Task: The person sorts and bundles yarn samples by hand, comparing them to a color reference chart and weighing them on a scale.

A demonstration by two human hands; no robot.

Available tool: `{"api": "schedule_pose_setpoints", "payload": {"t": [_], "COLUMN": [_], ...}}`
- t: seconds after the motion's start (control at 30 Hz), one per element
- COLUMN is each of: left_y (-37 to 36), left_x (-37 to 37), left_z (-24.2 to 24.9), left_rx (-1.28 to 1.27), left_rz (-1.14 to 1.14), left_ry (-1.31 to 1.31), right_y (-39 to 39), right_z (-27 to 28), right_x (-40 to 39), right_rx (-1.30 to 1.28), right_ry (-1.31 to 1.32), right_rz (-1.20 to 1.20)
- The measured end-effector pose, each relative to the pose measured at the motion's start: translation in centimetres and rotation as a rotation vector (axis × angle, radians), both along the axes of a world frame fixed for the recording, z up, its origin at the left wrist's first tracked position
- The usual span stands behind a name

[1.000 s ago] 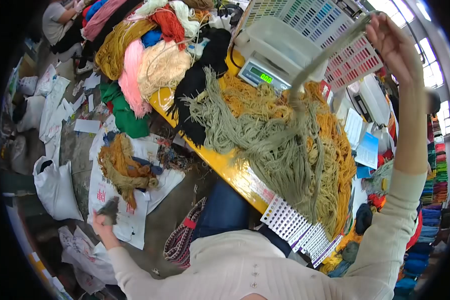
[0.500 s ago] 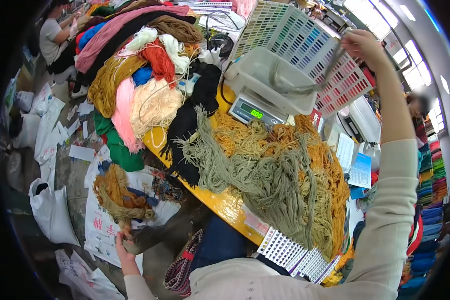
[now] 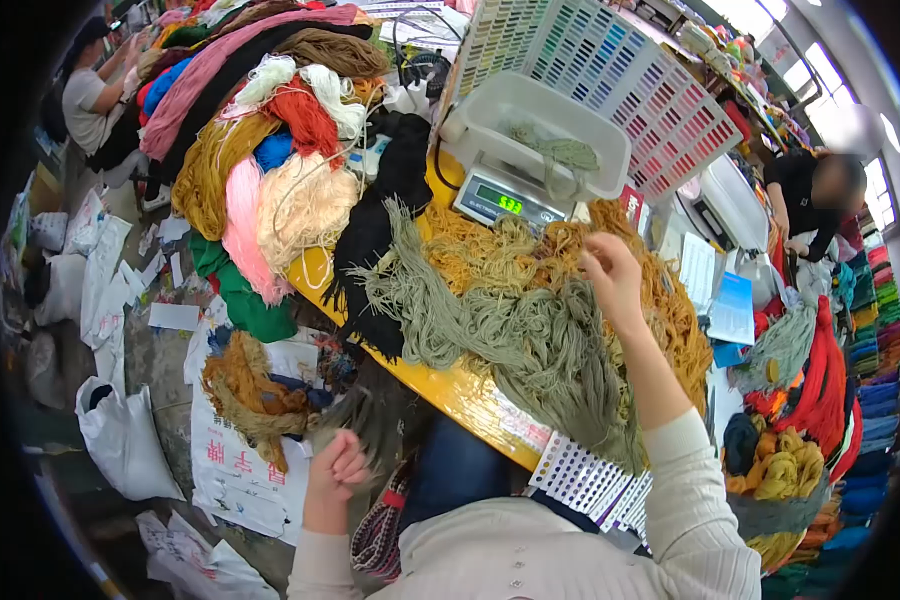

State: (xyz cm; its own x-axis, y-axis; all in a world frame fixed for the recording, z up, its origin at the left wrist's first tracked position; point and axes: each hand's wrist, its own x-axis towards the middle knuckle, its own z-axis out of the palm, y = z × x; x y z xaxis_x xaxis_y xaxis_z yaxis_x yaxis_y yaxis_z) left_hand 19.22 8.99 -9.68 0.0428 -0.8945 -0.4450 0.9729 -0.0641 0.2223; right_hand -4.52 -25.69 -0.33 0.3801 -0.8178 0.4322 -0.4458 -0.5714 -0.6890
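Yellow table (image 3: 448, 385) carries yarn heaps (image 3: 530, 320), a scale (image 3: 515, 175), colour cards (image 3: 585, 478).

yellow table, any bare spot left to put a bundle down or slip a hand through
Little. The yellow table shows bare only along its near edge, between the black yarn and the sage green yarn, and a small patch by the scale. Elsewhere yarn piles crowd it. The right hand hovers over the green heap.
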Motion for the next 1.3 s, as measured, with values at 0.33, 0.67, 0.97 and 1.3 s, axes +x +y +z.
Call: {"api": "schedule_pose_setpoints", "payload": {"t": [0.33,0.67,0.97,1.3], "left_y": [-5.0,-4.0,-10.5,-8.6], "left_x": [-4.3,-7.2,-11.0,-7.9], "left_z": [1.3,3.6,7.2,4.8], "left_rx": [-0.091,-0.112,0.043,-0.171], "left_rz": [-0.177,-0.261,-0.027,-0.156], "left_ry": [0.128,-0.033,-0.373,0.09], "right_y": [12.1,2.8,11.9,-1.4], "right_z": [-0.5,0.7,0.1,0.9], "right_x": [-8.8,0.9,0.0,3.8], "right_rx": [0.23,-0.144,0.355,0.205], "right_ry": [0.383,0.468,0.041,0.084], "right_rz": [0.323,0.393,0.367,0.059]}}
